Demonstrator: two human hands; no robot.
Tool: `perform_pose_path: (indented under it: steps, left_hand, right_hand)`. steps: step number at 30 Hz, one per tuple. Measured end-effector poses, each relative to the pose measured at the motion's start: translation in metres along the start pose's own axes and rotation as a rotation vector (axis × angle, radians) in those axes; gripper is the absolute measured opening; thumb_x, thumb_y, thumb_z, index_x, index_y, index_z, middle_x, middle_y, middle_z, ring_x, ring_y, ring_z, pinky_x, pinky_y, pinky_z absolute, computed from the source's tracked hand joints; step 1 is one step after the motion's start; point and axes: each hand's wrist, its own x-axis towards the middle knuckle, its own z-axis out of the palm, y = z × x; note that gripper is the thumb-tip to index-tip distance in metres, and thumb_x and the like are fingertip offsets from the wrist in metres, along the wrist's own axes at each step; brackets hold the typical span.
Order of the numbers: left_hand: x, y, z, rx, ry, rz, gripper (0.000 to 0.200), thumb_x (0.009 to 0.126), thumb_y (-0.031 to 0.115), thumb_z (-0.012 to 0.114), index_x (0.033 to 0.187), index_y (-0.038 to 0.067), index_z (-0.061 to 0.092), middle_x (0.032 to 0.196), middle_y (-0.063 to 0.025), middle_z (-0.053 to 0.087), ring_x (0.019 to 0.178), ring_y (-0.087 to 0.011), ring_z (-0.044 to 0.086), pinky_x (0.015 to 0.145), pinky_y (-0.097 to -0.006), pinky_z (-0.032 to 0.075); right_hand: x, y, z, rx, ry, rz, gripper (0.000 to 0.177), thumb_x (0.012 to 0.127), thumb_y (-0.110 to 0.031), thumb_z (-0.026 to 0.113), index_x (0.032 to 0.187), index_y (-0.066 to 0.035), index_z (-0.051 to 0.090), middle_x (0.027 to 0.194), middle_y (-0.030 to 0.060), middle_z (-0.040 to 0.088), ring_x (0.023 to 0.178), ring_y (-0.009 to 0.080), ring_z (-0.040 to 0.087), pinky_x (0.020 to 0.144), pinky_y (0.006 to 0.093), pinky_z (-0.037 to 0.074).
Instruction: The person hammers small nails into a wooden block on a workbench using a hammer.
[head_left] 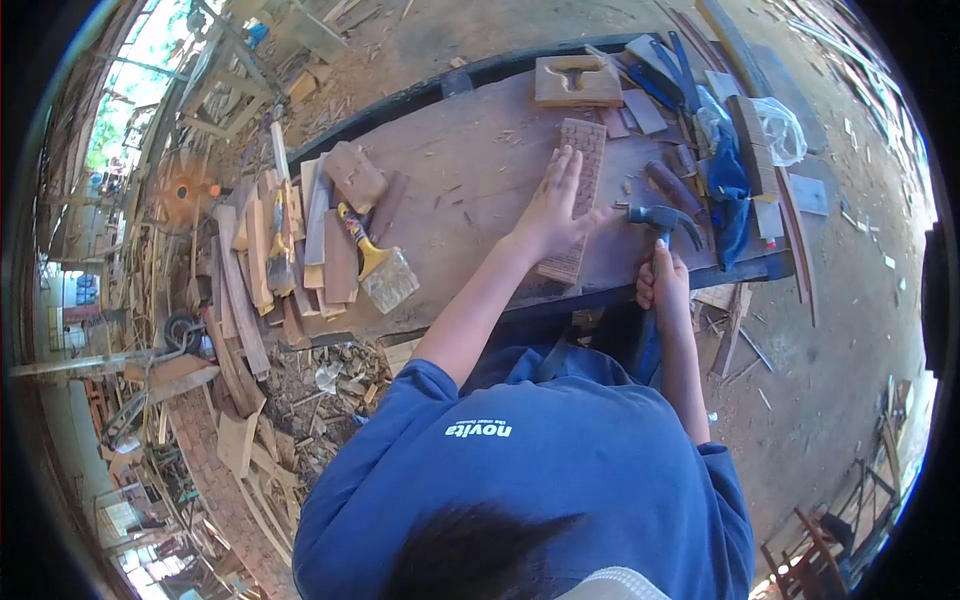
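A long wooden board (583, 135) with a carved, brick-like pattern lies on the workbench (460, 160). Across its middle rests my left hand (553, 208), palm down with the fingers stretched out. My right hand (664, 280) is wrapped round the handle of a claw hammer (664, 217). The hammer's head is just above the bench near its front edge, to the right of the board and apart from it. Small wood chips are scattered on the bench around the board.
A wooden block with a cut-out (577, 80) lies at the back. On the right are blue cloth (728, 190), a plastic bag (780, 130) and tools. Left, a paintbrush (385, 275) lies beside stacked wood offcuts (315, 230). Scrap wood (330, 395) covers the ground.
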Motion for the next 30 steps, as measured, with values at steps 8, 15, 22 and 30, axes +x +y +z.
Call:
perform_pose_path:
  steps: [8,15,22,30]
  left_hand:
    - [-0.084,-0.080,-0.067,0.157,0.328,-0.299,0.012,0.087,0.005,0.064,0.098,0.007,0.065,0.100,-0.0108,0.063,0.104,-0.0324,0.057,0.095,-0.0421,0.044]
    - [-0.098,-0.091,-0.059,0.267,0.250,-0.207,0.009,0.086,0.002,0.062,0.094,0.005,0.061,0.097,-0.0125,0.062,0.097,-0.0353,0.058,0.085,-0.0417,0.047]
    - [-0.082,-0.053,-0.033,-0.194,0.328,-0.324,0.004,0.098,0.006,0.056,0.100,0.003,0.058,0.086,-0.0074,0.058,0.079,-0.0218,0.061,0.073,-0.0356,0.052]
    - [-0.070,-0.017,-0.003,-0.857,0.365,-0.306,0.010,0.093,0.001,0.064,0.103,0.000,0.062,0.085,-0.0031,0.065,0.074,-0.0099,0.062,0.064,-0.0234,0.051]
  right_hand:
    - [0.004,0.002,-0.001,0.008,-0.006,-0.016,0.031,0.104,-0.037,0.047,0.094,-0.007,0.049,0.059,-0.0021,0.039,0.040,0.0082,0.036,0.034,0.0252,0.030]
    - [0.001,0.001,0.000,-0.004,-0.008,-0.023,0.030,0.104,-0.036,0.047,0.094,-0.008,0.048,0.060,-0.0023,0.039,0.042,0.0074,0.037,0.036,0.0248,0.032]
    - [0.003,0.003,-0.003,-0.017,-0.011,-0.041,0.030,0.104,-0.036,0.047,0.094,-0.007,0.048,0.060,-0.0026,0.040,0.043,0.0071,0.039,0.038,0.0244,0.033]
    - [0.003,0.006,-0.003,0.007,-0.008,-0.044,0.031,0.104,-0.037,0.047,0.096,-0.007,0.049,0.059,-0.0025,0.039,0.041,0.0068,0.037,0.036,0.0233,0.031]
